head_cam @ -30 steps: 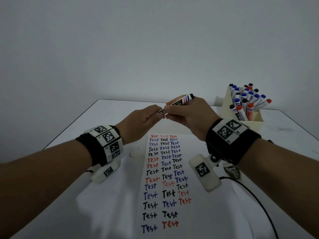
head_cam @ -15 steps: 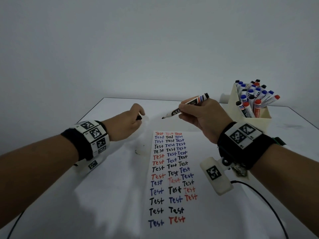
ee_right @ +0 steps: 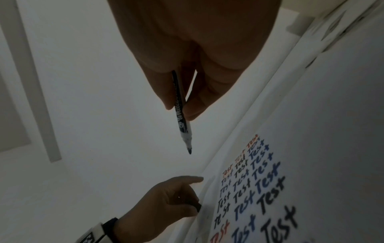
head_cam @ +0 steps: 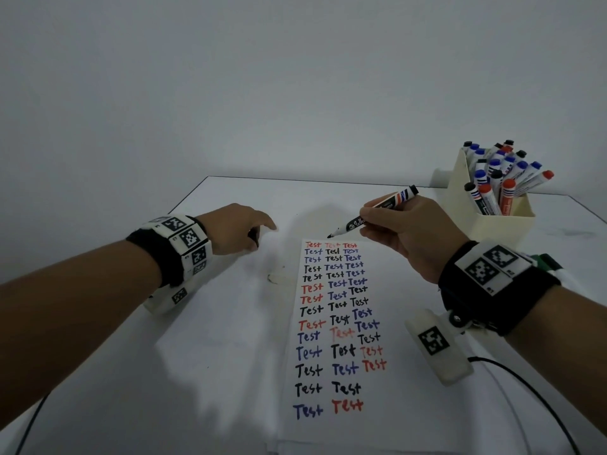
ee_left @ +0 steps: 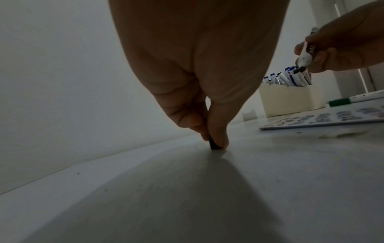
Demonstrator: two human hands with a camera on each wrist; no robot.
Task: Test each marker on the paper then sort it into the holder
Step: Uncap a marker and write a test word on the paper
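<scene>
My right hand (head_cam: 394, 231) grips an uncapped black marker (head_cam: 374, 213) (ee_right: 181, 115), its tip pointing down-left just above the top edge of the paper (head_cam: 335, 323) covered in rows of "Test" in red, blue and black. My left hand (head_cam: 236, 229) is low on the table left of the paper, pinching the small black cap (ee_left: 214, 145) (ee_right: 197, 206) between thumb and fingers with its end on the tabletop. The cream holder (head_cam: 486, 231) at the back right stands full of several capped markers.
The white table (head_cam: 213, 356) meets a plain wall at its far edge. A green-capped marker (ee_left: 353, 100) lies on the table near the holder. A black cable (head_cam: 525, 389) trails from my right wrist across the table's near right.
My hands have pulled apart: the left took the cap off and lowered it to the table on the left. The right brought the marker tip down toward the top of the paper.
</scene>
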